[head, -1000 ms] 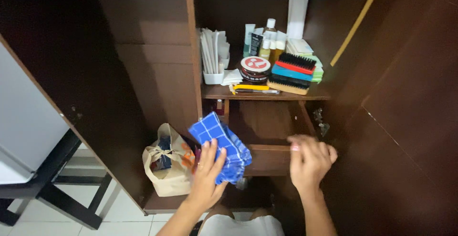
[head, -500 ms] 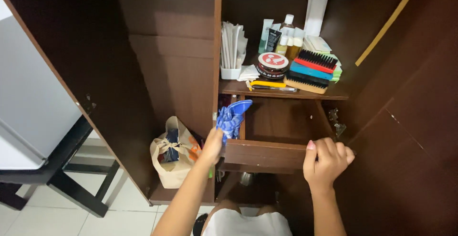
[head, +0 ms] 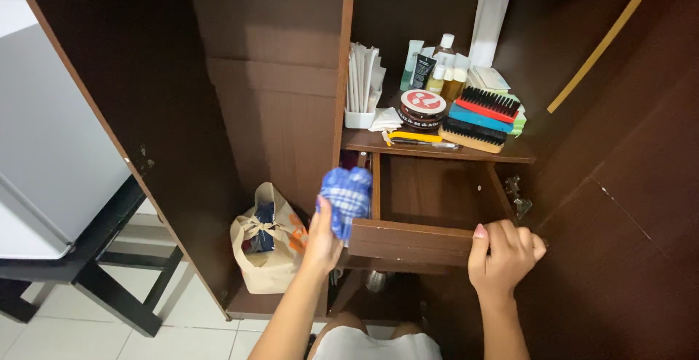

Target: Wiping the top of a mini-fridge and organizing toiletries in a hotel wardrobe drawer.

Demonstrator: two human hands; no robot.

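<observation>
Dark brown wooden cabinet [head: 277, 112], smooth veneer, doors swung open. Pulled-out wooden drawer [head: 437, 207], boxy, interior bare and matte.

Left hand [head: 320, 240] raised at drawer's left front corner, fingers closed around blue-and-white checked cloth [head: 346, 196]; cloth soft, bunched into a loose wad, sticking up above the hand, beside the drawer's left wall.

Right hand [head: 502, 254] on drawer's front panel [head: 411, 242], fingers curled over its top edge near the right end, gripping the wood.

Shelf [head: 437, 149] just above drawer: round flat tin [head: 423, 107] with red-and-white lid; stacked rectangular brushes [head: 480, 118], black bristles, red, blue and pale wood backs; small plastic bottles [head: 444, 69] behind; white tub of upright papers [head: 362, 87] at left; yellow pen-like item [head: 413, 137] at front edge.

Lower left, on cabinet floor: beige fabric bag [head: 266, 247], crumpled, handles tied in a knot. Metal hinge [head: 517, 196] on right inner wall. White tiled floor [head: 182, 316] below; black table frame [head: 95, 258] at far left.
</observation>
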